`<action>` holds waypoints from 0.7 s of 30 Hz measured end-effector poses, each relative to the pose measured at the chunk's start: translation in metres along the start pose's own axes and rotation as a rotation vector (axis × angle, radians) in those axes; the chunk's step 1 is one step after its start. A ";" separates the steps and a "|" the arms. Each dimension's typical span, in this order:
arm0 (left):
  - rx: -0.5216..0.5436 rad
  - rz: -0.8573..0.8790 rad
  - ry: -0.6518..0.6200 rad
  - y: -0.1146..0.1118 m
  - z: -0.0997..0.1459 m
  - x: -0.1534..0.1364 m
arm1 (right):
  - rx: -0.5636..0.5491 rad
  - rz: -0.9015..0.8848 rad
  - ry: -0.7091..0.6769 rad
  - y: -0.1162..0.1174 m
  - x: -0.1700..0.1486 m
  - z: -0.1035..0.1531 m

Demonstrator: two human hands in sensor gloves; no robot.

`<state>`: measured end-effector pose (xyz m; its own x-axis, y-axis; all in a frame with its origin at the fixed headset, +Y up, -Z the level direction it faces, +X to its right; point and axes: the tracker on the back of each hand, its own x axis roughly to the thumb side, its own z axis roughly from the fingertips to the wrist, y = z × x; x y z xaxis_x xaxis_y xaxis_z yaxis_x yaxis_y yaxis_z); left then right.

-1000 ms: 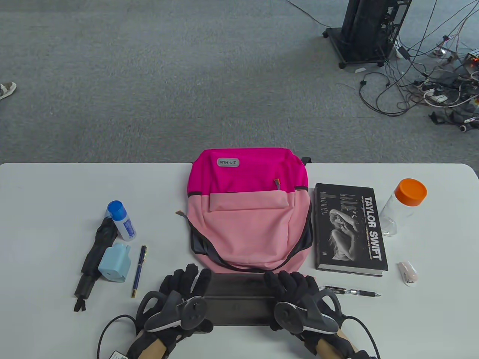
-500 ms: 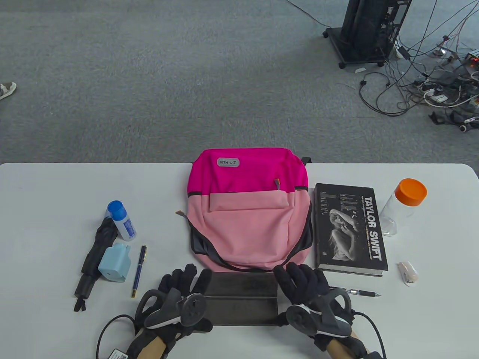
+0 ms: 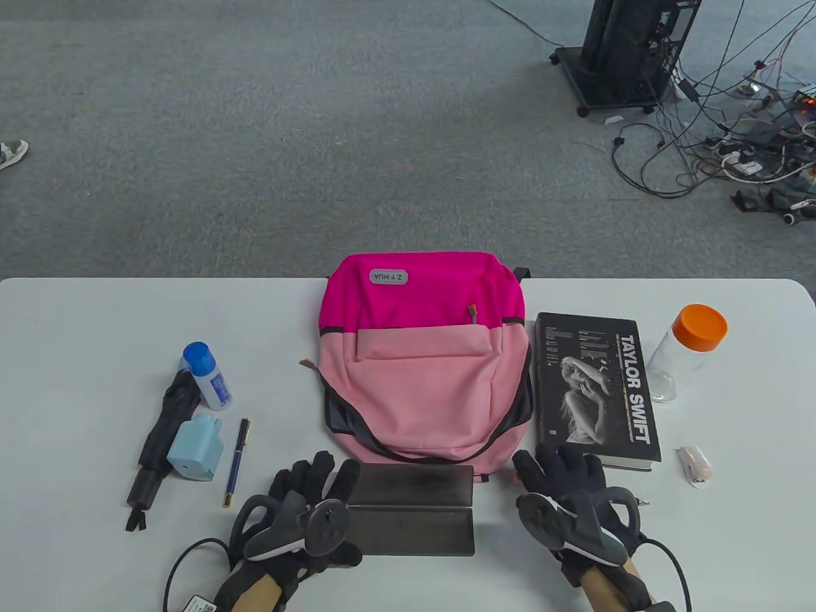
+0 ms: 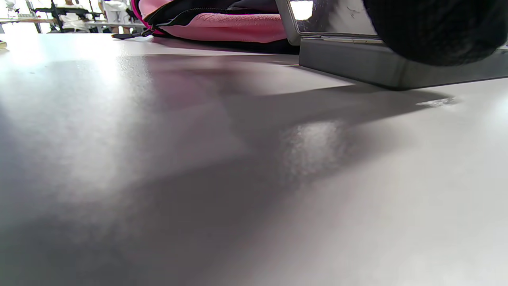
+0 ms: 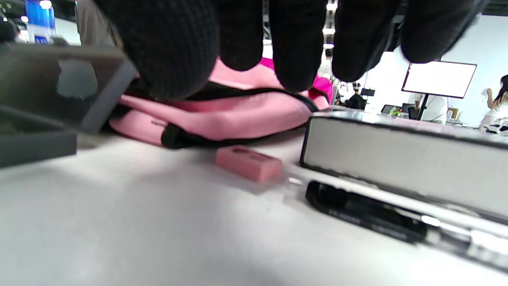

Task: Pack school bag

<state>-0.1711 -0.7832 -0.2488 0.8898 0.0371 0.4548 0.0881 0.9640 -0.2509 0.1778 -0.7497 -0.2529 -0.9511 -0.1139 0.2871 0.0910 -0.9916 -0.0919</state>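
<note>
A white counter (image 3: 95, 331) filled the lower half of the frame, with grey carpet (image 3: 255, 140) and tangled cables (image 3: 733, 146) at upper right. A pink backpack (image 3: 424, 363) lay centre. Below it, the left hand (image 3: 306, 503), fingers spread, rested on an open grey case (image 3: 411, 510). The right hand (image 3: 574, 497) hovered spread near a pink eraser (image 5: 248, 163).

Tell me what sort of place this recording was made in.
Probably a lab or open office used for recording. A white table stands on grey carpet, loose cables lie beside a wheeled equipment stand, and a screen shows behind.
</note>
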 end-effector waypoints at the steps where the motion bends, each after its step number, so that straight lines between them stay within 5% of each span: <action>1: 0.000 0.000 0.000 0.000 0.000 0.000 | 0.017 -0.001 -0.005 0.003 0.001 -0.002; 21: -0.011 0.031 0.004 -0.002 0.000 -0.002 | 0.100 0.150 0.000 0.026 0.016 -0.019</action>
<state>-0.1732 -0.7851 -0.2490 0.8938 0.0657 0.4437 0.0654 0.9595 -0.2739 0.1593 -0.7765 -0.2691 -0.9246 -0.2614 0.2770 0.2611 -0.9645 -0.0384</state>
